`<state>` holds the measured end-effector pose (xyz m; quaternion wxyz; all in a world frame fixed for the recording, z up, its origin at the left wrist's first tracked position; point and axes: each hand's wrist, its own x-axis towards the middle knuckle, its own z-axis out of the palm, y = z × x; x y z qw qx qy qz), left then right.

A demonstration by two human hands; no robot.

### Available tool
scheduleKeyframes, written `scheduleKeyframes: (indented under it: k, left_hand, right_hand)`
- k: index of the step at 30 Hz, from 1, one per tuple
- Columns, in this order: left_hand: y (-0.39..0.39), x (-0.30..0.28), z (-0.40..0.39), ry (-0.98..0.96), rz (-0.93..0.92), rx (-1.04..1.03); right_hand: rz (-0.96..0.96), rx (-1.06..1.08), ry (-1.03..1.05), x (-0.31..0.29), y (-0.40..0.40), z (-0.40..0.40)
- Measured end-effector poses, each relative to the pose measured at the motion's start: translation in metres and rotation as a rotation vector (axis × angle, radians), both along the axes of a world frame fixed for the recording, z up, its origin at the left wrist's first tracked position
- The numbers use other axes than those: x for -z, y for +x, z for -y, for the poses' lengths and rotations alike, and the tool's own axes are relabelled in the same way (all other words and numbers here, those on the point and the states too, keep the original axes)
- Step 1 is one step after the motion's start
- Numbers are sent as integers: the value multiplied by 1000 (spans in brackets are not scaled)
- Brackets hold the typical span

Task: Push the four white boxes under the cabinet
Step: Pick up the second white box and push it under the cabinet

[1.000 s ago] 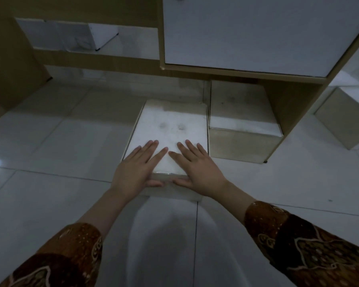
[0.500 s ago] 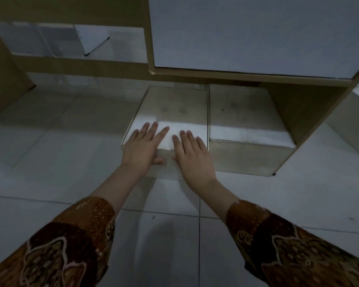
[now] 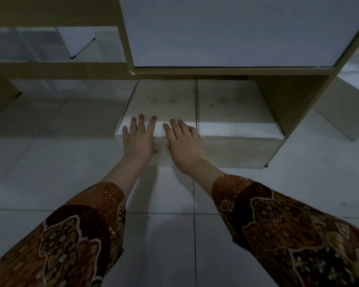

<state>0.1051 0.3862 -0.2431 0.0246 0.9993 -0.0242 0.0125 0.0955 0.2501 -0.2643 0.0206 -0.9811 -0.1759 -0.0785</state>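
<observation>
Down on the tiled floor (image 3: 50, 162), two flat hands press a white box under the cabinet.

Left hand (image 3: 138, 139) and right hand (image 3: 183, 143) lie open, fingers spread, on the near edge of the left white box (image 3: 164, 102), beside the right white box (image 3: 232, 108), both partly beneath the cabinet (image 3: 226, 32). Uneven pressure could skew it against its neighbour and jam it.

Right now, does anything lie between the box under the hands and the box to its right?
Nothing. In the head view the pushed box and the right-hand box sit side by side beneath the cabinet, only a thin dark seam between them.
</observation>
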Motion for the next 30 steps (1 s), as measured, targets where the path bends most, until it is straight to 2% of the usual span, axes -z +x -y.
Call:
scheduleKeyframes:
  k: [4, 6, 9, 11, 15, 18, 23, 30]
  left_hand:
    - [-26, -5, 9, 24, -92, -13]
    - [-43, -14, 21, -19, -124, 0]
    - [-70, -34, 52, -86, -27, 156]
    - [-89, -47, 75, -155, 45, 283]
    - [-121, -71, 136, -195, 143, 507]
    - [-129, -83, 182, -230, 207, 598]
    - [-120, -96, 266, -259, 252, 664]
    - [-67, -84, 370, -291, 205, 630]
  right_hand:
    - [-196, -97, -27, -23, -22, 18]
    - [-219, -176, 5, -35, -41, 40]
    - [-178, -249, 34, -48, -78, 89]
    - [-242, -234, 81, -54, -103, 127]
    - [-339, -59, 153, -67, -137, 221]
    - [-335, 106, 174, -81, -139, 286]
    - [-261, 342, 174, -100, -113, 374]
    - [-168, 533, 158, -80, -35, 471]
